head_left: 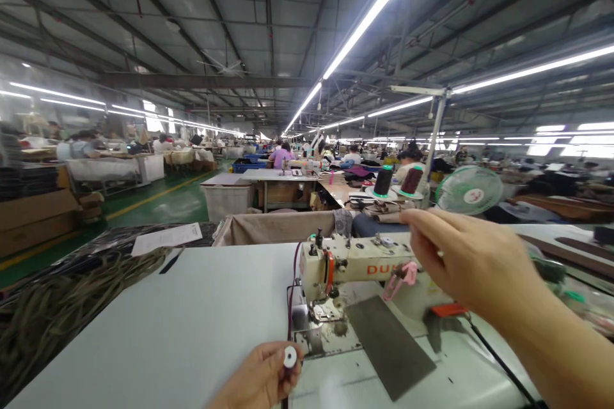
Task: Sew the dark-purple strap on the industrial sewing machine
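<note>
My left hand (261,378) pinches a small bobbin (290,356) between thumb and fingers, its pale round face turned up, just in front of the sewing machine's needle plate. My right hand (472,262) is raised above the right part of the white sewing machine (357,249). Its thumb and index finger come together; whatever they hold, if anything, cannot be made out. A narrow dark purple strip (291,307) runs down the machine's left side towards my left hand. Pink scissors-like handles (407,273) hang at the machine's arm. Flat on the bed lies a grey-brown rectangular piece (388,345).
Two thread cones, one black (383,181) and one maroon (411,180), stand behind the machine. A green fan (470,190) is at the right. Bundled straps (81,307) and a paper sheet (167,239) lie left of the white tabletop (201,326). Other people work farther back.
</note>
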Demonstrator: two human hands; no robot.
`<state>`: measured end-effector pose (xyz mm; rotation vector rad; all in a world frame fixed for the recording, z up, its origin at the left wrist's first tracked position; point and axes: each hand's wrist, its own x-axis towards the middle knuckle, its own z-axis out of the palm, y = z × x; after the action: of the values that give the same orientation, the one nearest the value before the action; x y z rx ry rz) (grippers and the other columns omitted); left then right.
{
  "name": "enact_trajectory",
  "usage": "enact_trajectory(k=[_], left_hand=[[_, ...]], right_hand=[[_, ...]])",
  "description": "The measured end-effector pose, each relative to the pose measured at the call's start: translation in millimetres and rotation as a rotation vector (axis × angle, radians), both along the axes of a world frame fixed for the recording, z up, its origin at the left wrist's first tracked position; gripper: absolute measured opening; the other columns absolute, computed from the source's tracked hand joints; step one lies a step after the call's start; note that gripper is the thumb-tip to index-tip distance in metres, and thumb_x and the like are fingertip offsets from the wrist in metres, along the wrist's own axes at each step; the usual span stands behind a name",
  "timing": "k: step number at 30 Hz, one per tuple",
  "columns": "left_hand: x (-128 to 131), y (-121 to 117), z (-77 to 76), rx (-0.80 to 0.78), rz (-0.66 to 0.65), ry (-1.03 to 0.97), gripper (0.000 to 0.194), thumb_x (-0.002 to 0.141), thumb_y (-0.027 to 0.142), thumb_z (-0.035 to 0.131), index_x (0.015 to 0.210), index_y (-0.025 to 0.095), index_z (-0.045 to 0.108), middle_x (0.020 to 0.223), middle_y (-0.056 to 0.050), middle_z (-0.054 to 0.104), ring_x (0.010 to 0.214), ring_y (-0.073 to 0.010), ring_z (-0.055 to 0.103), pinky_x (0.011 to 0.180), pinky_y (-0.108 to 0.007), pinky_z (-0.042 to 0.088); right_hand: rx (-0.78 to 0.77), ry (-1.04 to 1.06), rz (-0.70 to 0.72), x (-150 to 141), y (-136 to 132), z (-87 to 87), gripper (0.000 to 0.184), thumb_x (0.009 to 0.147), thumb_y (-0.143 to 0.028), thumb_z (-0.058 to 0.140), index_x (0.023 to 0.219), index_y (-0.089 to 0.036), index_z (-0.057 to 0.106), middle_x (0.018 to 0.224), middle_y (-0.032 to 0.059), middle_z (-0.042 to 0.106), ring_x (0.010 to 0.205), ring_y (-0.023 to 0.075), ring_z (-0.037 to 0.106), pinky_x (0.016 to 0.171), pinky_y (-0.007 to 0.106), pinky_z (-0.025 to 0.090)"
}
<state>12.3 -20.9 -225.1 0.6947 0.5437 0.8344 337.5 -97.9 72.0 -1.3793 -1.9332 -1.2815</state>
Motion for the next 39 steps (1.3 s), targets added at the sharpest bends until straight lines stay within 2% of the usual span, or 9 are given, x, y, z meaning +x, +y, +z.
enact_trajectory(k=[5, 11, 15, 20, 24, 28, 32, 37, 39], left_hand=[[2, 3, -0.6, -0.019, -0.05, 0.0, 0.056, 0.074, 0.051, 0.102, 0.108, 0.01, 0.086, 0.095, -0.014, 0.076, 0.082, -0.016, 0.067, 0.075, -0.024, 0.052], [1, 2, 1.8, 0.012, -0.083, 0.023, 0.052, 0.078, 0.048, 0.1, 0.112, 0.012, 0.086, 0.101, -0.014, 0.075, 0.088, -0.0166, 0.066, 0.081, -0.025, 0.052], [-1, 0, -3.3, 0.047, -0.076, 0.017, 0.046, 0.079, 0.044, 0.1, 0.112, 0.014, 0.087, 0.096, -0.011, 0.073, 0.083, -0.0149, 0.063, 0.077, -0.025, 0.05], [0, 0, 0.3, 0.051, -0.098, 0.032, 0.048, 0.078, 0.046, 0.1, 0.11, 0.012, 0.087, 0.095, -0.012, 0.073, 0.083, -0.0154, 0.063, 0.077, -0.025, 0.049], [0, 2, 5.8, 0.011, -0.101, 0.04, 0.054, 0.07, 0.046, 0.105, 0.109, 0.012, 0.088, 0.101, -0.015, 0.075, 0.088, -0.018, 0.065, 0.08, -0.026, 0.051], [-1, 1, 6.0, 0.073, -0.117, 0.05, 0.049, 0.074, 0.044, 0.103, 0.11, 0.013, 0.087, 0.101, -0.013, 0.074, 0.089, -0.0175, 0.064, 0.081, -0.026, 0.049], [-2, -3, 6.3, 0.107, -0.087, 0.085, 0.056, 0.067, 0.048, 0.106, 0.106, 0.012, 0.088, 0.098, -0.014, 0.075, 0.086, -0.0181, 0.064, 0.083, -0.028, 0.05], [-2, -6, 7.4, 0.101, -0.104, 0.119, 0.063, 0.055, 0.052, 0.11, 0.1, 0.013, 0.089, 0.095, -0.017, 0.079, 0.091, -0.0241, 0.068, 0.088, -0.033, 0.053], [-2, -6, 6.6, 0.098, -0.098, 0.113, 0.064, 0.056, 0.053, 0.11, 0.101, 0.013, 0.089, 0.096, -0.017, 0.079, 0.092, -0.0239, 0.068, 0.089, -0.033, 0.053]], right_hand=[[-0.565, 0.172, -0.258, 24, 76, -6.4, 0.032, 0.102, -0.014, 0.056, 0.12, -0.018, 0.082, 0.128, 0.014, 0.076, 0.115, 0.0292, 0.073, 0.101, 0.036, 0.054], [-0.736, 0.211, -0.339, 48, 98, -26.6, 0.023, 0.098, -0.016, 0.07, 0.115, -0.021, 0.085, 0.124, 0.0098, 0.079, 0.113, 0.0262, 0.075, 0.098, 0.03, 0.055], [-0.779, 0.24, -0.425, 57, 105, -29.8, 0.015, 0.097, -0.019, 0.074, 0.106, -0.02, 0.085, 0.119, 0.0109, 0.08, 0.112, 0.0275, 0.076, 0.096, 0.03, 0.055], [-0.803, 0.235, -0.472, 61, 113, -27.3, 0.02, 0.102, -0.02, 0.076, 0.121, -0.017, 0.079, 0.124, 0.0102, 0.078, 0.114, 0.0244, 0.074, 0.099, 0.036, 0.057], [-0.856, 0.201, -0.506, 59, 120, -25.1, 0.011, 0.107, -0.027, 0.076, 0.106, -0.016, 0.077, 0.109, 0.0048, 0.078, 0.1, 0.021, 0.075, 0.095, 0.04, 0.062], [-0.776, 0.154, -0.565, 47, 125, -28.5, 0.016, 0.11, -0.031, 0.073, 0.114, -0.015, 0.074, 0.115, 0.007, 0.075, 0.104, 0.0226, 0.074, 0.096, 0.042, 0.062], [-0.692, 0.04, -0.497, 25, 128, -30.8, 0.022, 0.11, -0.03, 0.071, 0.124, -0.012, 0.072, 0.132, 0.0131, 0.071, 0.125, 0.0277, 0.068, 0.112, 0.048, 0.054], [-0.741, -0.043, -0.525, 18, 127, -22.8, 0.014, 0.106, -0.028, 0.077, 0.107, -0.014, 0.076, 0.113, 0.008, 0.077, 0.108, 0.0245, 0.074, 0.103, 0.045, 0.058], [-0.699, -0.056, -0.549, 17, 126, -22.9, 0.016, 0.107, -0.028, 0.075, 0.109, -0.012, 0.076, 0.116, 0.0108, 0.076, 0.115, 0.0271, 0.072, 0.108, 0.048, 0.055]])
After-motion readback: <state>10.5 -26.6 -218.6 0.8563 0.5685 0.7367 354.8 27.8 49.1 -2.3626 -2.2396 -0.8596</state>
